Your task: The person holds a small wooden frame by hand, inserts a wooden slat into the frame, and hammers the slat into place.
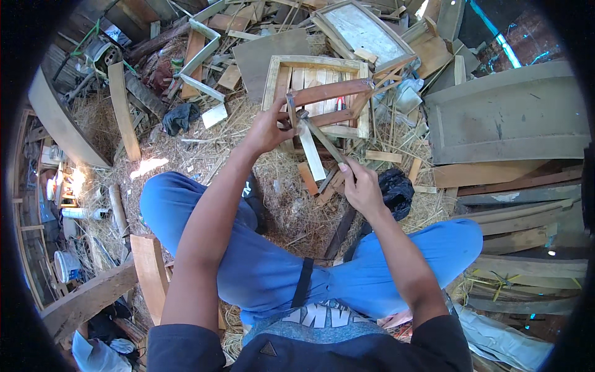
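My right hand (364,191) is closed around the handle of a hammer (325,138), which slants up and left. The hammer's head is beside the near left corner of a small brown wooden frame (328,93). My left hand (271,128) grips the left end of that frame, fingers wrapped about the corner. The frame rests tilted over a pale slatted wooden panel (316,64) with a raised border. A pale wooden strip (312,150) reaches down from near the hammer's head. A red-handled tool (340,103) lies on the panel, partly hidden by the frame.
Wood scraps and shavings cover the ground. A framed pane (362,32) leans beyond the panel. Stacked boards (520,204) and a large grey panel (502,115) stand at right. A black plastic bag (395,191) lies by my right knee; a beam (93,301) is at lower left.
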Demonstrator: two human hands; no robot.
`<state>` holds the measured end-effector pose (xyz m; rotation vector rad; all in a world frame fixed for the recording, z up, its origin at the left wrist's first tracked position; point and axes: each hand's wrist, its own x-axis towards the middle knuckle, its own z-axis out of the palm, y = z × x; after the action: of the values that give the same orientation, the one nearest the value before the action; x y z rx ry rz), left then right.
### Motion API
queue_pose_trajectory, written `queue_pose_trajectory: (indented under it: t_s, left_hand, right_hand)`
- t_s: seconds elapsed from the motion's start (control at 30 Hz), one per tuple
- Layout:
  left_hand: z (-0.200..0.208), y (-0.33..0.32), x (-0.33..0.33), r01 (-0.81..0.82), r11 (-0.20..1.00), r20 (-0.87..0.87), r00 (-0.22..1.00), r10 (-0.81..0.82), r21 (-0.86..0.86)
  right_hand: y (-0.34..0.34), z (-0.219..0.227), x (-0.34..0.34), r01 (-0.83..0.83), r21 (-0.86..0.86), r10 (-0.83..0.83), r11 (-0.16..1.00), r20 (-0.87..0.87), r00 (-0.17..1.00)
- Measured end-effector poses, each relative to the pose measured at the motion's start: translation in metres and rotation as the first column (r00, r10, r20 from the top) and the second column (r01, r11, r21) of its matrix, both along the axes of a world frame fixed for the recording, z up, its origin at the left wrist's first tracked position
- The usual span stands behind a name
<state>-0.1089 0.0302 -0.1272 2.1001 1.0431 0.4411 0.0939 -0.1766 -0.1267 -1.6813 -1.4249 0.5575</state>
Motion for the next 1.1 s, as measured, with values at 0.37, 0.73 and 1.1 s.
queue_pose_trajectory:
  t_s: [0.37,0.73,1.1]
  left_hand:
    - [-0.0001,-0.0005,0.0017,0.003,0.998,0.030,1.000,-0.002,-0.064]
    - [0.0030,-0.0023,0.0023,-0.001,1.000,0.010,1.000,0.001,-0.016]
    - [-0.0056,0.0005,0.0008,0.013,0.999,0.054,0.998,-0.011,-0.033]
  right_hand:
    - [0.0034,0.0019,0.0051,-0.005,-0.164,0.019,0.986,0.083,0.996]
    - [0.0004,0.0035,0.0026,-0.010,-0.045,0.011,0.999,0.018,1.000]
    - [0.0014,0.0017,0.0051,-0.030,-0.203,0.044,0.979,0.062,0.997]
